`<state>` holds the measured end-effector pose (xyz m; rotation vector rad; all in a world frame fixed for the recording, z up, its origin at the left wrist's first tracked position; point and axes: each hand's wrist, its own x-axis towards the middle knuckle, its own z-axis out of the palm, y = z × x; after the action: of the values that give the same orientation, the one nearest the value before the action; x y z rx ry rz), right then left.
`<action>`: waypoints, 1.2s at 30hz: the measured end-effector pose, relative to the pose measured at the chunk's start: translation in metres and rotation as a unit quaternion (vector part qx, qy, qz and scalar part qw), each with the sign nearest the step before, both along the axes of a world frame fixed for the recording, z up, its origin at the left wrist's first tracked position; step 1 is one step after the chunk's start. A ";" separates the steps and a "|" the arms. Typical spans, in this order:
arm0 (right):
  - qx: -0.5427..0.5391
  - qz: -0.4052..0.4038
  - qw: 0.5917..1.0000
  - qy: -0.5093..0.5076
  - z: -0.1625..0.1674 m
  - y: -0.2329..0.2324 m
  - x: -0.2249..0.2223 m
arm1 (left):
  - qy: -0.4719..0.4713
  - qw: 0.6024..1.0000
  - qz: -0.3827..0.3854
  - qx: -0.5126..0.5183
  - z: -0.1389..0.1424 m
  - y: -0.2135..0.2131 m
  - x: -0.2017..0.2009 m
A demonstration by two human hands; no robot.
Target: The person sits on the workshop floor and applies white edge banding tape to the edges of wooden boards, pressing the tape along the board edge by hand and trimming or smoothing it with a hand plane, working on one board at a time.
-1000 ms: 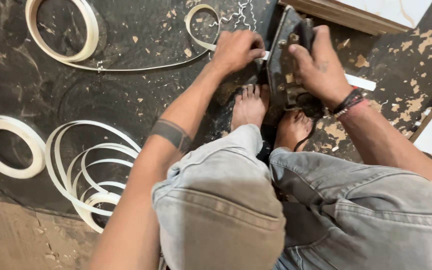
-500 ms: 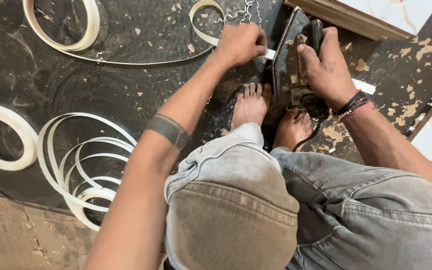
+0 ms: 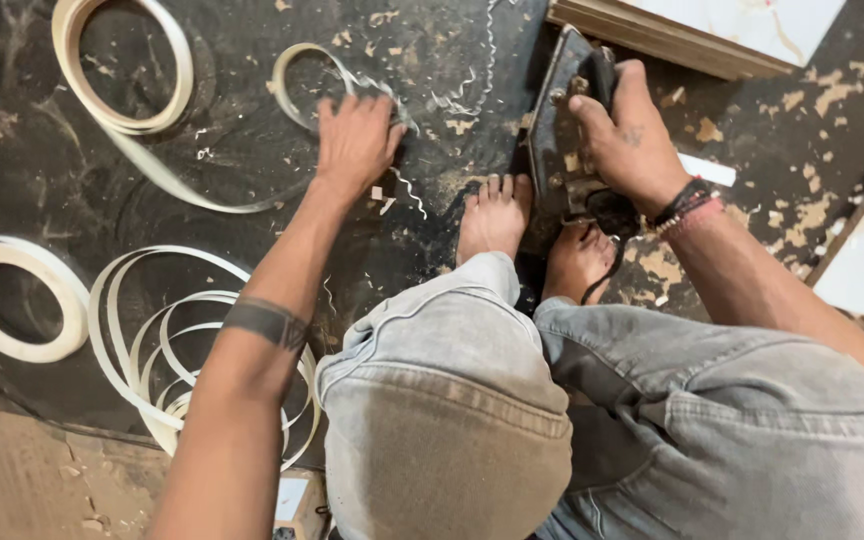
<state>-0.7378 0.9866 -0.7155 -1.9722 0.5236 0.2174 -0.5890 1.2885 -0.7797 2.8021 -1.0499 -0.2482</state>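
Two hands at work on dusty floor (image 3: 72,480): right hand (image 3: 627,140) grips dark power planer (image 3: 562,150) w/ feet beside it; left hand (image 3: 354,140) lies spread open on pale edge-banding strip (image 3: 302,62).

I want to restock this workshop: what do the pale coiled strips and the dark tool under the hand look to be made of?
The coiled strips look like thin flexible plastic edge banding, cream and smooth: they spring into loose loops. It could be veneer. The tool held by the right hand seems a dark metal or hard plastic body, dusty. The left hand rests on strip among curled shavings.
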 end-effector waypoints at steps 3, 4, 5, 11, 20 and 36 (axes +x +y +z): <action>0.045 -0.025 0.998 0.025 0.001 -0.006 -0.006 | -0.147 0.986 -0.071 -0.044 0.002 -0.020 -0.009; 0.051 -0.042 0.997 0.032 0.001 -0.011 -0.012 | -0.171 0.980 -0.086 -0.046 0.003 -0.037 -0.012; 0.059 -0.056 0.996 0.038 0.000 -0.017 -0.018 | -0.116 0.983 -0.113 -0.092 0.005 -0.055 -0.017; 0.019 -0.122 0.992 0.002 0.004 -0.092 -0.101 | 0.063 0.947 -0.247 -0.195 0.005 -0.134 -0.040; 0.115 -0.436 0.889 0.073 0.000 -0.183 -0.275 | 0.061 0.939 -0.288 -0.180 0.010 -0.139 -0.049; -0.479 -0.086 0.839 0.242 0.023 -0.223 -0.376 | 0.075 0.944 -0.282 -0.154 0.014 -0.152 -0.058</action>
<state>-1.1138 0.7636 -0.6922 -2.8257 1.3327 0.3964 -0.6475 1.1363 -0.7658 2.1194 -1.6653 -0.3154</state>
